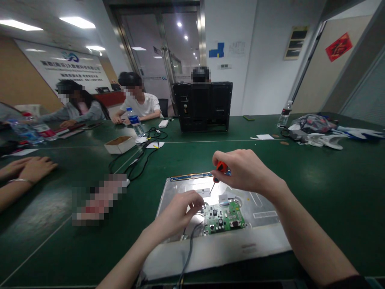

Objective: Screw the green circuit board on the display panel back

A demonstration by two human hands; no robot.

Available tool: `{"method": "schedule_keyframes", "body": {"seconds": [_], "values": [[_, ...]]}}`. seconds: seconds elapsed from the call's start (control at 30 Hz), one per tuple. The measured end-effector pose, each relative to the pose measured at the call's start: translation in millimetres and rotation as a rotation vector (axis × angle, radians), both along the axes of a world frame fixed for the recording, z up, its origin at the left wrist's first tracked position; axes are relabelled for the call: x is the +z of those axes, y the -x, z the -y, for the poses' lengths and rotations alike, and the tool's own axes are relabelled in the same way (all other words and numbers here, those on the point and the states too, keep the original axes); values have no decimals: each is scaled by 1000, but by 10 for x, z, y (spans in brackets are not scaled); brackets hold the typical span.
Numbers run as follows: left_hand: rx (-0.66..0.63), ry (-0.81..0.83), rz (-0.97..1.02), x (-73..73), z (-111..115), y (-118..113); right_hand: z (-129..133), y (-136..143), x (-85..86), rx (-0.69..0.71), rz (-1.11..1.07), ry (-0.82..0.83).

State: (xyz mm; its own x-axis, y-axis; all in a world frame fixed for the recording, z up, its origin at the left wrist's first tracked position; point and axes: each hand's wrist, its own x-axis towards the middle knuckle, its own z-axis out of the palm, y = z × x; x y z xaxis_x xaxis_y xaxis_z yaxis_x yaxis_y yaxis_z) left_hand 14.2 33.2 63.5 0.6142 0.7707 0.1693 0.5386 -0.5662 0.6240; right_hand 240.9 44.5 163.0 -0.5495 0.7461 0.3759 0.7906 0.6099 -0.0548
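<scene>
A red-handled screwdriver [221, 167] is gripped in my right hand [245, 170]. Its thin shaft slants down to the left, above the silver metal back of a display panel [263, 204]. On that panel lies a green circuit board [221, 216] with chips and connectors. My left hand [183, 204] rests at the board's upper left corner, thumb and fingertips curled close together; whatever they may pinch is too small to make out. A dark cable [190, 249] runs from near the board's left side toward the front edge of the panel.
Beyond the panel stands a black monitor housing [204, 106], a person behind it. Black cables [146, 160], a small open box [120, 144] and a bottle [135, 122] lie left. Another person's hands [33, 168] rest at far left. Bags and gloves [319, 130] sit right.
</scene>
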Motion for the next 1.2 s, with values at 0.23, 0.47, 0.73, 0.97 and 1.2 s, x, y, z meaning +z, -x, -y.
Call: {"method": "schedule_keyframes", "body": {"seconds": [0.23,0.47,0.73,0.97,1.2], "values": [[121,147,3,-249,415,-90,150,1,-16,116,2,31],[203,248,-41,-353,419,-147,196,-29,-45,160,-1,43],[196,186,3,-450,471,-144,138,-20,-61,198,17,49],[163,139,54,-484,489,-127,163,15,-51,260,44,114],[144,106,79,-508,511,-114,148,0,-47,252,45,123]]}}
